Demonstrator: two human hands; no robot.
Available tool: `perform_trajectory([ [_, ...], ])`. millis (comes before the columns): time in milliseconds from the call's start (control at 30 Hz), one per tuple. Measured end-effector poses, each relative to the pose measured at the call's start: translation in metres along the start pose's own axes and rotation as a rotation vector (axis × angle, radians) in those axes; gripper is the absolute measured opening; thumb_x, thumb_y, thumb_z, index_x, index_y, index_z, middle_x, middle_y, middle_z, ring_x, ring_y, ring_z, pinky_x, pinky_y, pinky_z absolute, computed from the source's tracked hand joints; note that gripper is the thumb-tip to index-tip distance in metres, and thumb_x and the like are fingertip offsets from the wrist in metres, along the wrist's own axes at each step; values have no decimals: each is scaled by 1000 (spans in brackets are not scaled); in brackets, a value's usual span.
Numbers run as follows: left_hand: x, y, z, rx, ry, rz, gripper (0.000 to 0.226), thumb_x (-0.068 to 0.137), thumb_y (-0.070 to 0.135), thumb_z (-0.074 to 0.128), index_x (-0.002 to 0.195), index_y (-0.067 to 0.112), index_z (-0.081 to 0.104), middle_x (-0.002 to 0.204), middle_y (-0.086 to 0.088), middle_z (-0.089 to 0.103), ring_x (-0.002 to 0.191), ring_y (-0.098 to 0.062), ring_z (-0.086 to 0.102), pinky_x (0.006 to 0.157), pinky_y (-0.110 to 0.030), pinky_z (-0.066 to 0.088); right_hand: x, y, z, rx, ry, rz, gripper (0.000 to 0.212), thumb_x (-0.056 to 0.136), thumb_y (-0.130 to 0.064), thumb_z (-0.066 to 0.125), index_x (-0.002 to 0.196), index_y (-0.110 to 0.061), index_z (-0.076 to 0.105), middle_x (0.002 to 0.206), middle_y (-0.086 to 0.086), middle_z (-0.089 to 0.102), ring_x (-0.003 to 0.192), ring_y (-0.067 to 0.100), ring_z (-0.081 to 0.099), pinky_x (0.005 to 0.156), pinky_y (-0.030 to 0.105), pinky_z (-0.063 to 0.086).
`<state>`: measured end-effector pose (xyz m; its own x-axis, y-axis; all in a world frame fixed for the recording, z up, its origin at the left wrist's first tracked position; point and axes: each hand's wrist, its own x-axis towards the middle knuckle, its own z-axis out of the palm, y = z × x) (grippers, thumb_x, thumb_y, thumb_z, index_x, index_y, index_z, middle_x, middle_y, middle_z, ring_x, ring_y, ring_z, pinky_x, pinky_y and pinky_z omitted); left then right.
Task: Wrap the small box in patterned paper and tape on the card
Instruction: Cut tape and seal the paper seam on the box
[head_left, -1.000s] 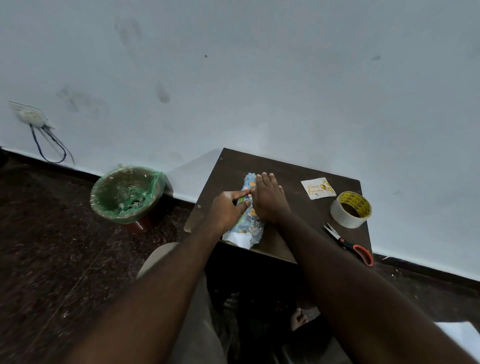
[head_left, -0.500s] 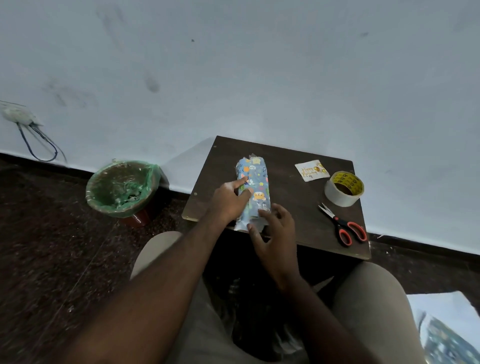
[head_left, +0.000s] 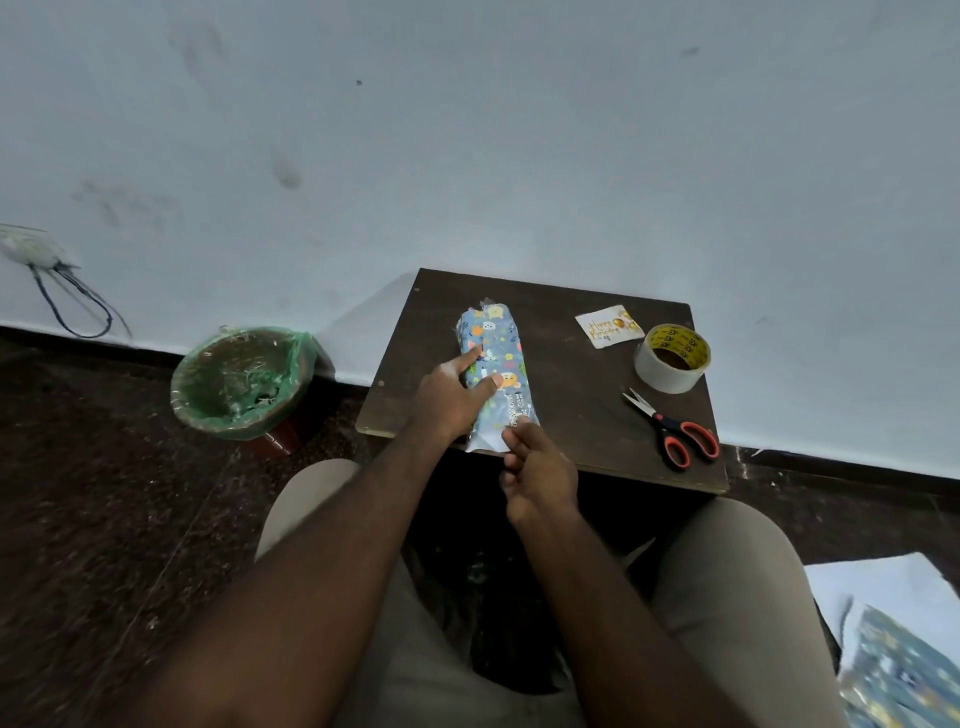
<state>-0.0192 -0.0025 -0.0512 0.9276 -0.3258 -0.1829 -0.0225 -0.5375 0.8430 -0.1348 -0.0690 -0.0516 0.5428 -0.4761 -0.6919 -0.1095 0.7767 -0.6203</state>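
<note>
Toward the left half of the tabletop (head_left: 571, 400), the small box (head_left: 498, 358) lies lengthwise, far edge to near edge, already sleeved in patterned paper. Left hand (head_left: 451, 400) rests on top, fingers (head_left: 470, 357) spread and pressing flat, apparently pinning the seam so the parcel can't slide. Right hand (head_left: 540, 473) works at the near edge, fingers pinched on the loose paper end, likely to fold it shut. Card (head_left: 609, 327), tape roll (head_left: 671, 358) and scissors (head_left: 672, 428) wait along the right edge, within reach.

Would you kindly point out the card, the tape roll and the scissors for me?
card (head_left: 609, 327): head view, middle of its printed face.
tape roll (head_left: 670, 382): head view, its white outer wall.
scissors (head_left: 660, 418): head view, at the pivot.
</note>
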Motion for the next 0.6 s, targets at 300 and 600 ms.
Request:
perform_trajectory([
  [300, 0, 2, -1, -26, -25, -31, 59, 88, 43, 72, 142, 31, 52, 132, -5, 64, 108, -20, 66, 95, -42, 56, 2, -4, -11, -166, -30, -138, 8, 92, -13, 66, 89, -6, 65, 69, 1, 63, 43, 4, 43, 37, 19, 32],
  [600, -11, 2, -5, 4, -115, -49, 98, 82, 40, 78, 157, 19, 20, 150, -4, 47, 127, -22, 57, 103, -43, 49, 13, -51, -20, -490, 75, -550, 30, 96, -32, 60, 80, -8, 68, 71, 1, 67, 57, 7, 57, 52, 27, 47],
])
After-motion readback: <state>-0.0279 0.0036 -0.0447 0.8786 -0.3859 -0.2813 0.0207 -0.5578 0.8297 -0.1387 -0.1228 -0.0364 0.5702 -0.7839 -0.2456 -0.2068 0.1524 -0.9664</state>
